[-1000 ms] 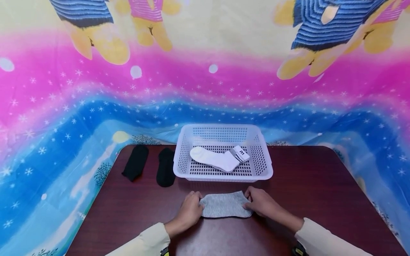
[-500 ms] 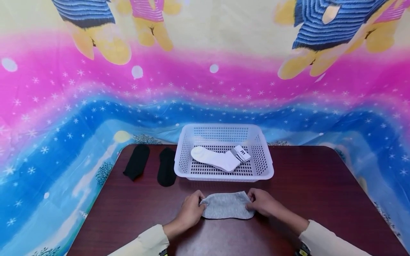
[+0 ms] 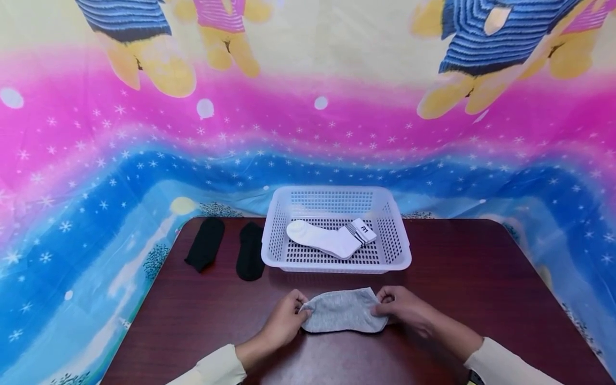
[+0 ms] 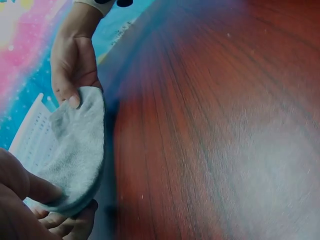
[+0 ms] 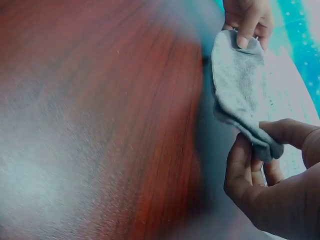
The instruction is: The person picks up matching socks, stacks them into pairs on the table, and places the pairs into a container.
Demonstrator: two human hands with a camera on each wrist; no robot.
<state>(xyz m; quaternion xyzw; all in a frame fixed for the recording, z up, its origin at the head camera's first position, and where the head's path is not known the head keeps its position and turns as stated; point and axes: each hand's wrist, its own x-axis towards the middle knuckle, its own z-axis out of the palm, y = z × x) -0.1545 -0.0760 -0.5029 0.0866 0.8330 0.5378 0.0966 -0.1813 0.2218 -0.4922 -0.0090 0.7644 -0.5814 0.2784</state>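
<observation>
Stretched between both hands is a grey sock (image 3: 344, 311), lifted a little above the table in front of the basket. My left hand (image 3: 285, 319) pinches its left end, thumb on top and fingers beneath, as the left wrist view also shows on the sock (image 4: 82, 145). At the other end, my right hand (image 3: 404, 310) pinches the sock near its right edge. In the right wrist view, thumb and fingers of the right hand (image 5: 272, 172) hold what looks like doubled layers of fabric at that end of the sock (image 5: 240, 80).
A white plastic basket (image 3: 337, 269) stands behind the hands. In it lies a white sock (image 3: 317, 238) with dark stripes at its cuff. Two black socks lie left of the basket, one black sock (image 3: 206, 244) farther out and another black sock (image 3: 250, 251) beside it.
The right hand has moved slightly right and toward the near side, still pinching its end. The grey sock has shifted a little that way and looks raised off the table.
</observation>
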